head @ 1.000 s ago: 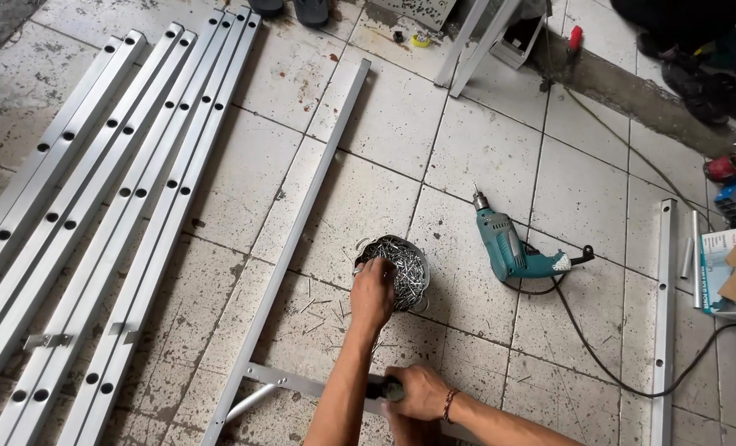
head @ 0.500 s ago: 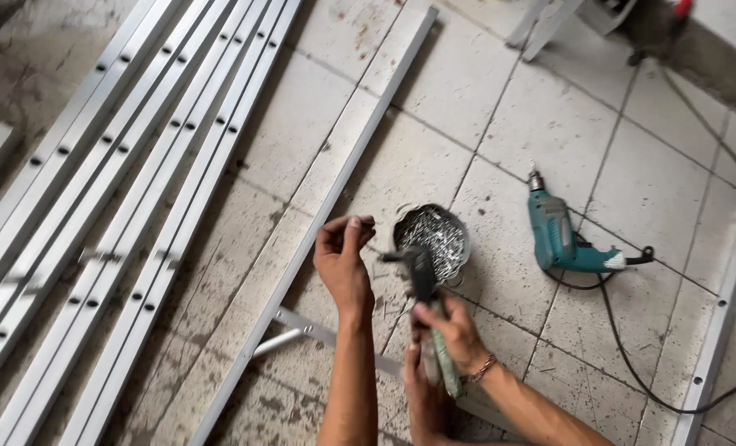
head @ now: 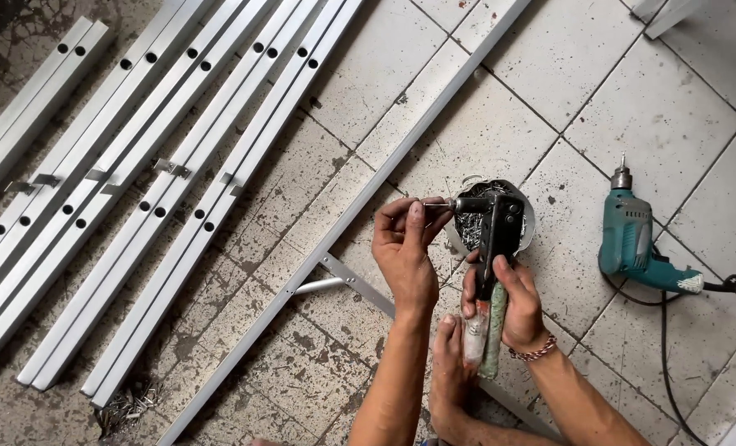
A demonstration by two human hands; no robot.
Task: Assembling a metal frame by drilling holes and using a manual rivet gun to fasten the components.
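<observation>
Head view: your right hand (head: 512,301) is clenched round the grips of a black hand riveter (head: 493,248), held upright with the handles pointing down toward you and the nose at the top, turned left. Your left hand (head: 405,248) pinches a thin rivet (head: 436,201) between thumb and fingertips, just left of the riveter nose. The rivet's long axis runs left to right, in line with the nose, its right end touching or almost touching the nose tip; too small to tell which. So the rivet sits left of the tool and your left hand is the nearer one to it.

Right behind the riveter, on the tiled floor (head: 682,99), stands a round metal tin (head: 523,216) full of rivets. Far right lies a teal power drill (head: 632,244), bit end pointing away from you, cord trailing near. A long aluminium rail (head: 360,206) runs diagonally just left of your left hand, with a short bracket off it. Far left lie more drilled aluminium rails (head: 161,165), side by side, well apart from both hands.
</observation>
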